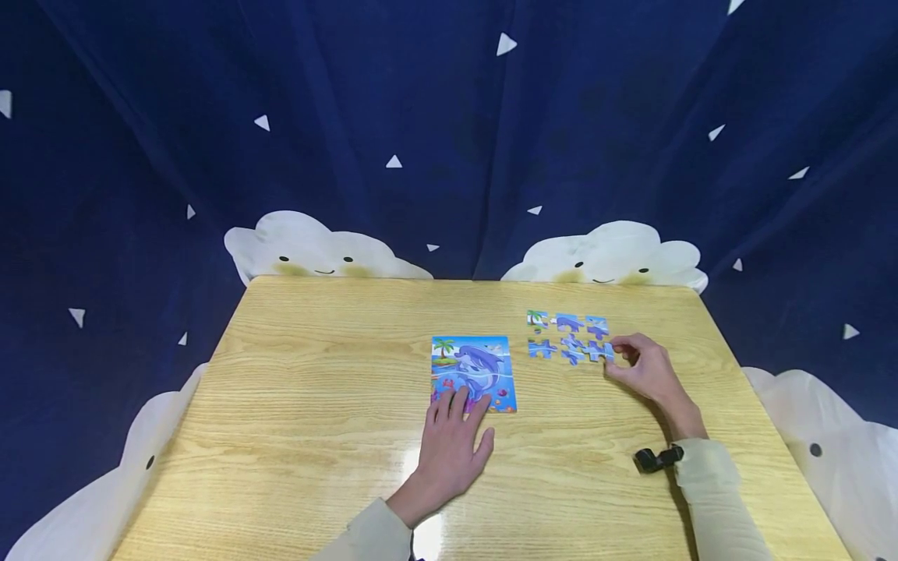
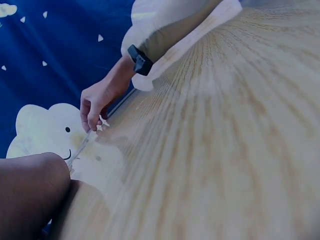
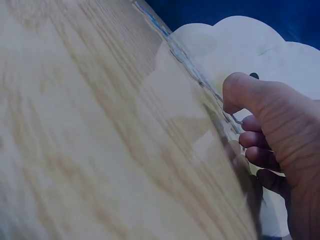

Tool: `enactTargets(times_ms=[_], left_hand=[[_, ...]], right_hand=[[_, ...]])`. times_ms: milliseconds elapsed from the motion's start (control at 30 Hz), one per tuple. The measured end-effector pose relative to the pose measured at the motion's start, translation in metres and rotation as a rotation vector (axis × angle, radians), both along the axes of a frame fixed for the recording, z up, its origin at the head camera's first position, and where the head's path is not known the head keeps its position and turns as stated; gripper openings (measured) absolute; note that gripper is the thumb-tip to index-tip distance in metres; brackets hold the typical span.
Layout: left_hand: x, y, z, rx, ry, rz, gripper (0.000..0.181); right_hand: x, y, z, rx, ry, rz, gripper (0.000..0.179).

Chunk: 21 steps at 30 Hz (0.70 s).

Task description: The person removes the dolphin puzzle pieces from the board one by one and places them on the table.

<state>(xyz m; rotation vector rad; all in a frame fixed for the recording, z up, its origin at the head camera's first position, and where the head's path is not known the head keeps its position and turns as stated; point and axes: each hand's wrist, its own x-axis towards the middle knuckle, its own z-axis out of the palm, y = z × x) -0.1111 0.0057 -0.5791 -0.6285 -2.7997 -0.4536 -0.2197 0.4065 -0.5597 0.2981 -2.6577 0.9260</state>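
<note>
My left hand [image 1: 452, 452] lies with fingers spread, fingertips resting on the lower part of a square dolphin picture card [image 1: 491, 366]. To the right of the card, several jigsaw pieces [image 1: 570, 321] with matching dolphin and palm tree artwork lie in two rows. My right hand [image 1: 647, 370] pinches the right edge of a blue puzzle piece [image 1: 599, 351] at the right end of the lower row, between thumb and fingers. In the right wrist view, a thin edge of that piece [image 3: 234, 119] shows between the thumb [image 3: 240, 92] and fingers. The left wrist view shows the right hand [image 2: 102, 102] reaching down at the tabletop.
The wooden table [image 1: 316, 374] extends around the card and pieces. Behind it hangs a dark blue curtain [image 1: 449, 117] with white triangles and cloud shapes [image 1: 610, 249]. A black wrist camera [image 1: 655, 460] is strapped at the right sleeve.
</note>
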Motion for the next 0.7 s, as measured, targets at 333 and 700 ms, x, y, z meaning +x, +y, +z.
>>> enactTargets(times_ms=[333, 700], left_hand=[[0.0009, -0.0003, 0.0018, 0.0, -0.006, 0.001, 0.053], [0.001, -0.0007, 0.0028, 0.011, -0.031, -0.003, 0.053]], right_hand=[[-0.005, 0.0019, -0.0048, 0.038, -0.003, -0.011, 0.03], [-0.0018, 0.0033, -0.002, 0.067, -0.039, -0.021, 0.031]])
